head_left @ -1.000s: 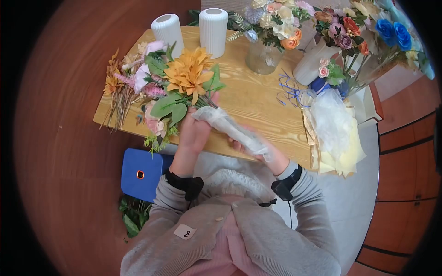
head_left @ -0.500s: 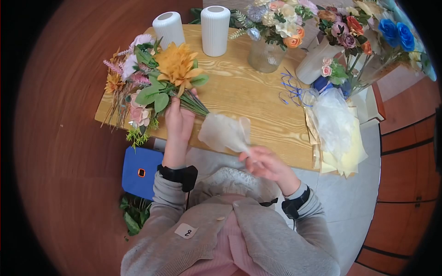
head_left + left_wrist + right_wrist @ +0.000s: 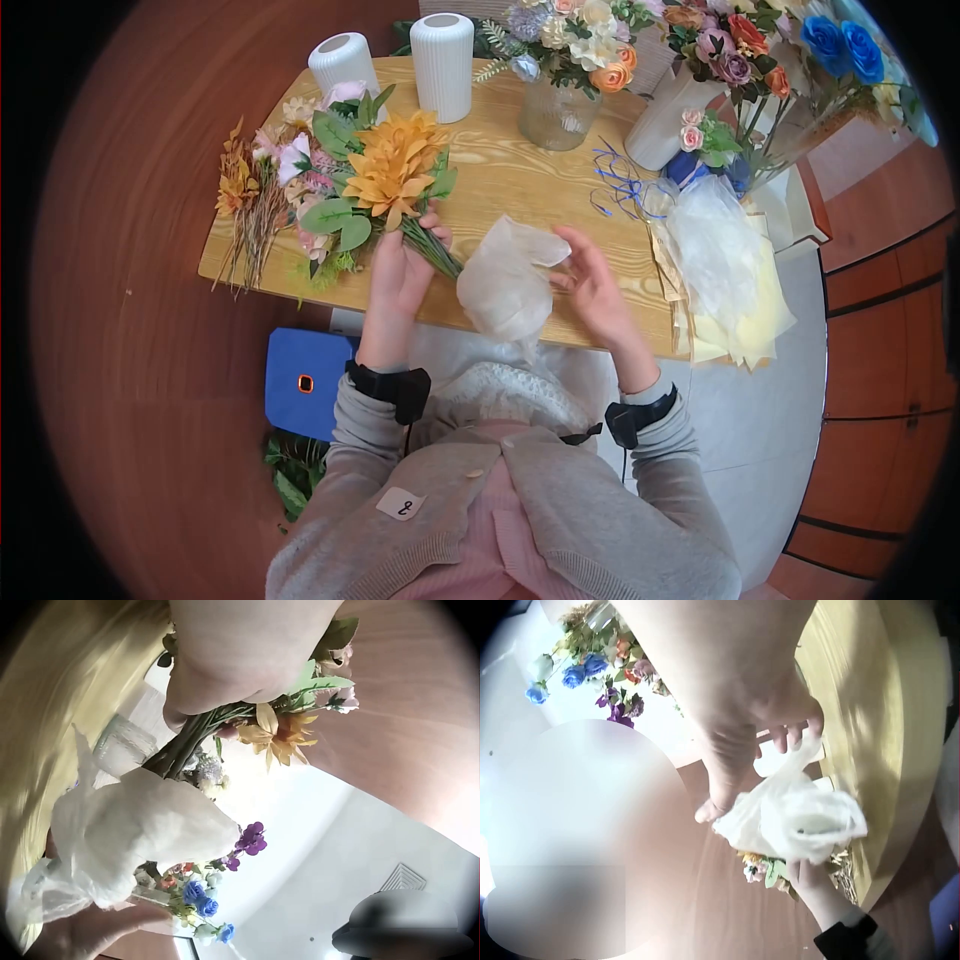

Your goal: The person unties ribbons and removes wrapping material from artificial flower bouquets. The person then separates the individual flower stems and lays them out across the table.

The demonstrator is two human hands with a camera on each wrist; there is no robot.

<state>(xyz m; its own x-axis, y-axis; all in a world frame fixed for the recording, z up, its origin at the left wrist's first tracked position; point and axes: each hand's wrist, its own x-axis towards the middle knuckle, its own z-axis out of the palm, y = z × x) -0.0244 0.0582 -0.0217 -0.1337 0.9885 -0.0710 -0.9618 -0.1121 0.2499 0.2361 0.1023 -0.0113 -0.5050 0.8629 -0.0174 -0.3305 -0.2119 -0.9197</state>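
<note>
Right hand (image 3: 599,296): moving up from white wrapping's (image 3: 505,285) lower end, spreading thumb and fingers at its edge. Left hand (image 3: 402,275): gripping flower stems (image 3: 431,248).

Your left hand (image 3: 400,272) grips the bouquet (image 3: 388,190) around its green stems (image 3: 432,248), which lie bunched together at a slant. Just beyond that hand, the large orange-yellow flower (image 3: 400,155) opens its layered pointed petals, with broad green leaves (image 3: 328,216) around it. Pink and pale blooms crowd its side away from your right hand (image 3: 598,300); you cannot tell which belong to the bundle. The stem ends slant toward the white sheet (image 3: 505,285), thin, translucent and rumpled, between your hands. It bunches into a loose pouch, its edge touching your right hand's fingers.
</note>
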